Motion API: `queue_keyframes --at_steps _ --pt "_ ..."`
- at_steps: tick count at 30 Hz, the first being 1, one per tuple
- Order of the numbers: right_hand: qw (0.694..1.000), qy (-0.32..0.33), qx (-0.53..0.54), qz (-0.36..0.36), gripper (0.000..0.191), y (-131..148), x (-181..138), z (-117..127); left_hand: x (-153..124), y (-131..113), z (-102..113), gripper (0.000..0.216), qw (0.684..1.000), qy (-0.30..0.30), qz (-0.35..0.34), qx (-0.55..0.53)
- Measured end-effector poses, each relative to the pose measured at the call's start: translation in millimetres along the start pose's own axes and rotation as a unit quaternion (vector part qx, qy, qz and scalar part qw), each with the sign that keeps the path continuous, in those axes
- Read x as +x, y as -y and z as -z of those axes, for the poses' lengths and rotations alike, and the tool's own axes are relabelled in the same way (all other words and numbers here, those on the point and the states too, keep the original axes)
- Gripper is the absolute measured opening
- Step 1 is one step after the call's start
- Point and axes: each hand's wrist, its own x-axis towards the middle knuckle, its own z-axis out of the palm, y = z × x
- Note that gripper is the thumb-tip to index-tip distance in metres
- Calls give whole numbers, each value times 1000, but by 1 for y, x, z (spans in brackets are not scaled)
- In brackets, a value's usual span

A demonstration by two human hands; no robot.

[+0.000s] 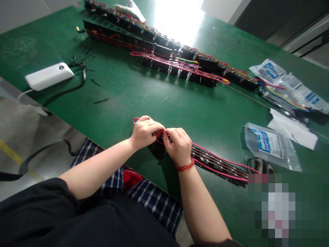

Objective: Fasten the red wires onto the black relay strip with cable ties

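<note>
Clutching red-wired connector strip (pixel 218 163) with left hand (pixel 145 132) and right hand (pixel 178 145), fingers (pixel 171 134) clenched, forearms (pixel 197 202) angled inward

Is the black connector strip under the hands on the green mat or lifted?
On it: the black connector strip sits along the green mat past the right hand; the end under the left hand is hidden.

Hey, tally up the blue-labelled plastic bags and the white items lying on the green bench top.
Blue-labelled plastic bags: 3
White cabled device: 1
White paper sheet: 1
White cloth or glove: 1
Total: 6
</note>
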Motion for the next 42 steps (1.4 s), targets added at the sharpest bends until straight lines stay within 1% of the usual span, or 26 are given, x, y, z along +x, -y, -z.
queue_keyframes --at_steps 5,12,22,25,31,37,42 --pt "1000 6 -1 -7 11 -1 -1 -1 1 -4 1 10 999 -30 15 -4" --pt "1000 17 -3 -11 14 -1 -1 -1 1 -5 3 15 999 3 37 -9" --pt "999 25 -26 22 11 -1 0 -1 2 -5 3 14 999 4 35 -2" --pt "999 31 -29 19 12 -1 0 -1 2 -6 3 15 999 4 32 -1" --pt "999 20 -25 13 13 -1 0 -2 1 -7 5 14 999 14 29 -11" --pt "999 27 -18 -2 14 -1 0 -3 1 -6 4 13 999 27 35 5" --pt "999 25 -27 -3 14 -1 -1 -3 0 -6 2 12 999 20 27 16"
